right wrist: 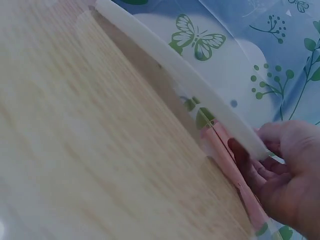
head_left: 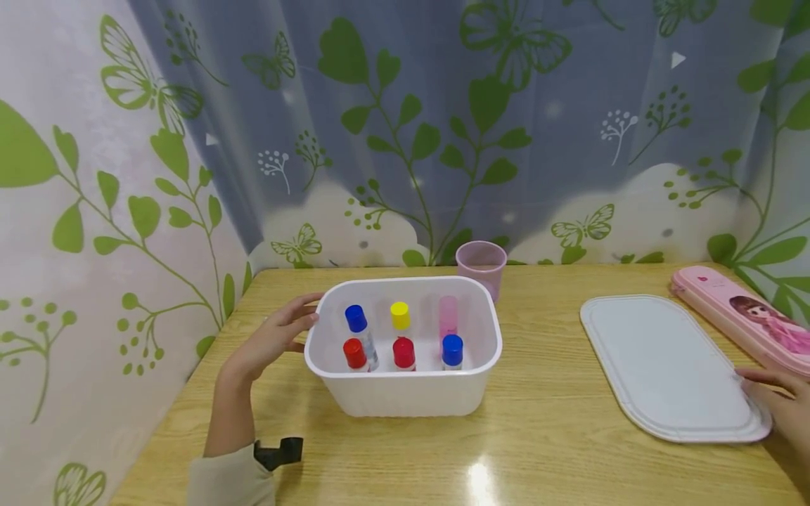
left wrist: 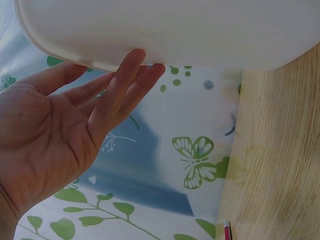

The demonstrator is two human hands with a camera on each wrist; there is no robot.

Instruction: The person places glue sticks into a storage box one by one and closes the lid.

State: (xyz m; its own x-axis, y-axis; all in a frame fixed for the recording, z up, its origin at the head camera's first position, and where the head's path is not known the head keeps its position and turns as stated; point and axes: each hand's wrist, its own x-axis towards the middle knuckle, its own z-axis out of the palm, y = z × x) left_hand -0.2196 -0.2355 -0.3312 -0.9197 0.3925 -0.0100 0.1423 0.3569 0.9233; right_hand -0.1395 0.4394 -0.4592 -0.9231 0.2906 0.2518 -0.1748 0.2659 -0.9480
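Observation:
A white plastic bin (head_left: pixel 405 393) stands on the table with several capped bottles upright in it. Red-capped bottles (head_left: pixel 403 353) and a blue-capped bottle (head_left: pixel 452 351) are in front; another blue cap (head_left: pixel 356 318), a yellow cap (head_left: pixel 400 315) and a pink bottle (head_left: pixel 448 316) show behind. My left hand (head_left: pixel 278 337) touches the bin's left side near the rim; its fingers (left wrist: pixel 117 92) are loosely extended against the wall. On the right, my right hand (head_left: pixel 781 404) pinches the near right corner of a white lid (head_left: pixel 664 365). The lid's edge (right wrist: pixel 200 90) appears tilted off the table in the right wrist view.
Behind the bin stands a pink cup (head_left: pixel 481 270). A pink pencil case (head_left: pixel 747 316) with a doll picture lies beyond the lid, at the right. The patterned curtain (head_left: pixel 405 140) borders the wooden table (head_left: pixel 538 422) at the back and left.

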